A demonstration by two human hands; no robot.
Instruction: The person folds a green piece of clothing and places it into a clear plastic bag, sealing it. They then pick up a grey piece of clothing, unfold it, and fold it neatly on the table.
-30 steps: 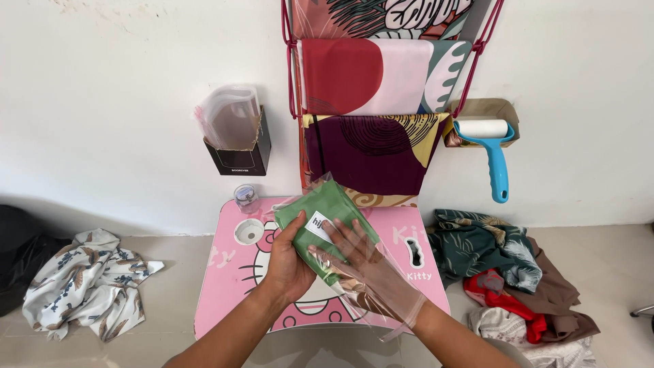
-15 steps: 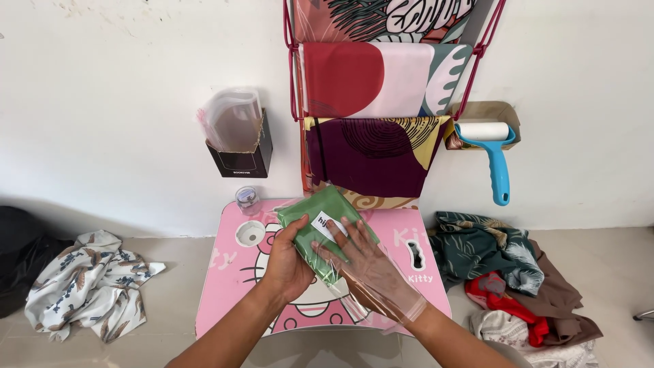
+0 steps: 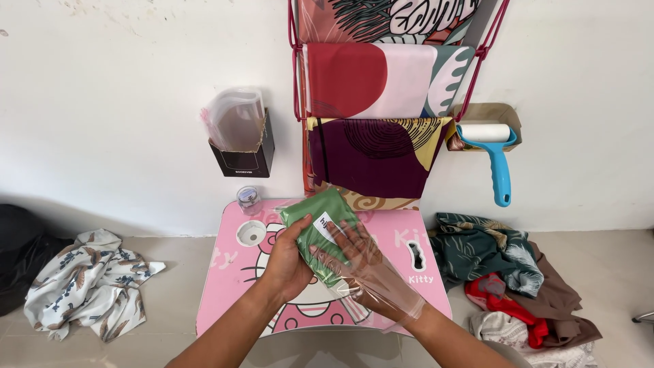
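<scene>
A folded green cloth (image 3: 315, 212) with a white label (image 3: 325, 225) is held just above a pink cartoon-print lap table (image 3: 231, 279). My left hand (image 3: 286, 262) grips the cloth's near left edge. My right hand (image 3: 361, 262) lies inside a clear plastic bag (image 3: 398, 307), which covers it to the wrist. Its fingers are spread against the cloth's right side. The cloth's near end sits between both hands at the bag's mouth.
On the wall hang a black box of clear bags (image 3: 242, 153), a rack of folded patterned cloths (image 3: 381, 82) and a blue lint roller (image 3: 497, 163). A small jar (image 3: 248, 199) stands on the table's back left corner. Cloth piles lie on the floor at right (image 3: 504, 266) and left (image 3: 88, 279).
Both hands and the green cloth have shifted only slightly, and the cloth sits a little deeper between the hands. Nothing else has moved.
</scene>
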